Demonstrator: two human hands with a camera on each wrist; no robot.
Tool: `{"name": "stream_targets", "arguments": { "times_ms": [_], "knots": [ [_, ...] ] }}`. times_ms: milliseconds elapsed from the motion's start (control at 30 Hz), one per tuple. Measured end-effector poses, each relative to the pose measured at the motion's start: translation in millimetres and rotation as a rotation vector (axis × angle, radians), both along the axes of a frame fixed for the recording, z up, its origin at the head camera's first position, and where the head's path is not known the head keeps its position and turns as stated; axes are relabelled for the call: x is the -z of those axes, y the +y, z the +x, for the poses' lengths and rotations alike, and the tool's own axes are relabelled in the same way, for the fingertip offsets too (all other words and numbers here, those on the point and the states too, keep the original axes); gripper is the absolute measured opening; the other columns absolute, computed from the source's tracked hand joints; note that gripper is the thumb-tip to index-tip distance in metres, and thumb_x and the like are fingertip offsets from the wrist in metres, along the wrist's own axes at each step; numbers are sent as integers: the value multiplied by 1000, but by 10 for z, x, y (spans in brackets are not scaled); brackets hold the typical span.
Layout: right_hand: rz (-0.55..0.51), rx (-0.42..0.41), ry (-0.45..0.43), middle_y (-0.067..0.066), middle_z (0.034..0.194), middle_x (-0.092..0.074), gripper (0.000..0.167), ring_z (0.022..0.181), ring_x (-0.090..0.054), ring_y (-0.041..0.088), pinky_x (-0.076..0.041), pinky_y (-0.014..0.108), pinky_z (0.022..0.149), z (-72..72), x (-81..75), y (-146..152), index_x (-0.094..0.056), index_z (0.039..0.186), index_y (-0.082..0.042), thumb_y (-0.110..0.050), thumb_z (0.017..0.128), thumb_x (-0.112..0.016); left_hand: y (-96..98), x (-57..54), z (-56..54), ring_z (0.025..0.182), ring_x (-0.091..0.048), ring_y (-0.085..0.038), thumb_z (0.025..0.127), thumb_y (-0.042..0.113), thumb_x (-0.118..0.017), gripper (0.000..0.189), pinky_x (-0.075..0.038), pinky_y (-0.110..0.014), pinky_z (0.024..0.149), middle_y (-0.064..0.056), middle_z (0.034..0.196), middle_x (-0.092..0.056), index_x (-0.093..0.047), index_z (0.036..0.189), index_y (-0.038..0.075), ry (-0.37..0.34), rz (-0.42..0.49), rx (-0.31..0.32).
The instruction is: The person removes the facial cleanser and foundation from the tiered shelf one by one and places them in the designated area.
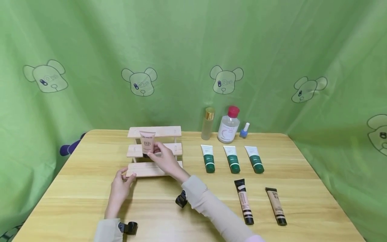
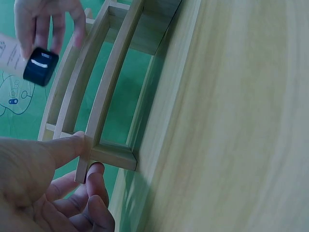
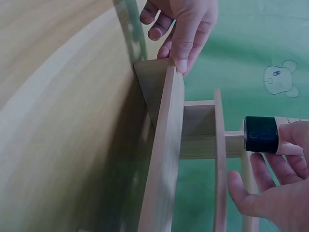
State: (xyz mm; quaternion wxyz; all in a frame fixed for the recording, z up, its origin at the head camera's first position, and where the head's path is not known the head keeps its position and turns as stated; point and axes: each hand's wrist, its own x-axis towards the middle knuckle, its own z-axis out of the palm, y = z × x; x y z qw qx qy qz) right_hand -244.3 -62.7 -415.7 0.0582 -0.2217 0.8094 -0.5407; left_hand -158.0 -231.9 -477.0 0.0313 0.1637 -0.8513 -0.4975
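Note:
A pink BB cream tube [image 1: 147, 143] with a black cap is held upright, cap down, by my right hand [image 1: 165, 158] over the middle step of a three-tiered wooden rack [image 1: 155, 131]. In the right wrist view the thumb and fingers pinch the tube near its black cap [image 3: 261, 135]; a gap shows between cap and slats. My left hand [image 1: 119, 188] grips the left end of the rack's lowest slat [image 2: 107, 92], thumb on top and fingers curled beneath, as the left wrist view shows.
Behind, right of the rack, stand a gold-capped bottle [image 1: 207, 126], a clear red-capped bottle [image 1: 228, 126] and a small blue bottle [image 1: 244, 131]. Three green-and-white tubes [image 1: 208, 159] lie in a row. Nearer lie a pink tube [image 1: 244, 201] and a beige tube [image 1: 276, 206].

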Motion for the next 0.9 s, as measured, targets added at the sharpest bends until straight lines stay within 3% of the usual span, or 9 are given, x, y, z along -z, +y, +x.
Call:
{"name": "stream_targets", "arguments": {
  "times_ms": [167, 333, 900],
  "knots": [
    [-4, 13, 2, 7, 108, -63, 34, 101, -59, 18, -49, 27, 84, 105, -12, 155, -56, 122, -5, -17, 91, -64, 18, 10, 11, 77, -57, -24, 97, 23, -56, 59, -47, -28, 61, -26, 108, -56, -30, 142, -6, -5, 2, -6],
    [-4, 6, -31, 8, 109, -62, 33, 102, -58, 19, -49, 27, 86, 187, -35, 304, -54, 123, -4, -16, 93, -61, 25, 14, 18, 74, -56, -22, 97, 22, -55, 57, -46, -28, 60, -26, 108, -57, -31, 141, -5, 3, -8, -17],
    [19, 57, -16, 12, 104, -62, 30, 98, -58, 23, -52, 31, 85, 346, -177, 735, -55, 119, 1, -11, 92, -62, 0, 22, -4, 75, -56, -23, 96, 22, -56, 57, -45, -28, 61, -26, 108, -57, -33, 141, -5, 19, -17, -24]
  ]
}}
